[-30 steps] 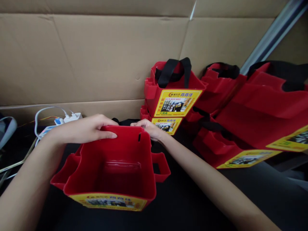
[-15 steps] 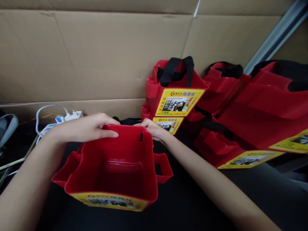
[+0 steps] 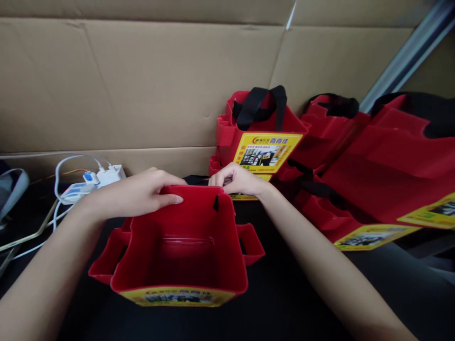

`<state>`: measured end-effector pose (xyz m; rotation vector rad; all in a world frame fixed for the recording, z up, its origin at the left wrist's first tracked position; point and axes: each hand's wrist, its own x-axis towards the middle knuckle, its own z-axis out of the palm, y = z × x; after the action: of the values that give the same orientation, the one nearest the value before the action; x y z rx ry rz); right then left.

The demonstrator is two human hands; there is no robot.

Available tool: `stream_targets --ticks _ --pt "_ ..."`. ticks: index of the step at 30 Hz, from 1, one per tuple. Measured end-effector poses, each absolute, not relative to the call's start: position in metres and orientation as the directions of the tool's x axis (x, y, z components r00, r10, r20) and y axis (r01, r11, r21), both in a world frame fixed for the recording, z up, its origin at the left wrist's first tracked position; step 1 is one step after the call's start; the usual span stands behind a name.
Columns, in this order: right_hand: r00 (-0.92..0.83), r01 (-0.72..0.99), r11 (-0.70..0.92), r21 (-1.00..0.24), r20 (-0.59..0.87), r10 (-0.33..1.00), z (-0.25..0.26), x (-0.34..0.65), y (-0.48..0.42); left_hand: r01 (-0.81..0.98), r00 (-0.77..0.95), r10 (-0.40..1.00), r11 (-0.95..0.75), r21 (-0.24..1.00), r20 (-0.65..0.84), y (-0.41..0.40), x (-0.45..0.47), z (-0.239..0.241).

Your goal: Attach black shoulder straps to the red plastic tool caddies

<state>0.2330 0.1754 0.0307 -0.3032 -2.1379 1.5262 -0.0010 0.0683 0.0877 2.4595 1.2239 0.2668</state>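
A red plastic tool box with side pockets and a yellow label stands before me, its open top facing me. My left hand is closed over its far rim, thumb inside and fingers hidden behind the wall. Behind the far right corner, my right hand has its fingers curled in a pinch. A black strap runs behind the far wall to these fingers; its end is hidden. Something black shows in the slot near that corner.
Several similar red boxes with black handles are stacked at the right and back. White plugs and a power strip with cables lie at the left. A cardboard wall closes off the back; the work surface is black.
The box has shifted slightly right and turned a little, my left hand moving with it. My right hand has risen and moved right at the corner. The black patch in the slot looks wider.
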Motion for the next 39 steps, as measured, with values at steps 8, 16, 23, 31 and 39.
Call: stream_targets --ticks 8,16,23,31,39 --pt "-0.859 -0.103 0.458 -0.883 0.311 0.407 0.035 0.234 0.174 0.866 0.428 0.871 -0.472 0.167 0.242 0.057 0.006 0.086" --pt "-0.847 -0.058 0.442 -0.895 0.278 0.453 0.041 0.236 0.17 0.928 0.338 0.921 -0.361 0.097 0.194 0.016 0.057 0.076" --pt "-0.848 -0.036 0.525 -0.85 0.304 0.433 0.043 0.236 0.171 0.913 0.406 0.906 -0.396 -0.099 0.123 0.038 0.083 0.082" --pt "-0.845 -0.126 0.722 -0.681 0.455 0.282 0.075 0.237 0.132 0.909 0.417 0.895 -0.411 -0.072 0.157 0.046 0.087 0.072" --pt "-0.913 0.28 0.872 -0.402 0.17 0.372 0.09 0.242 0.111 0.725 0.649 0.757 -0.647 0.235 0.078 0.023 0.048 0.085"
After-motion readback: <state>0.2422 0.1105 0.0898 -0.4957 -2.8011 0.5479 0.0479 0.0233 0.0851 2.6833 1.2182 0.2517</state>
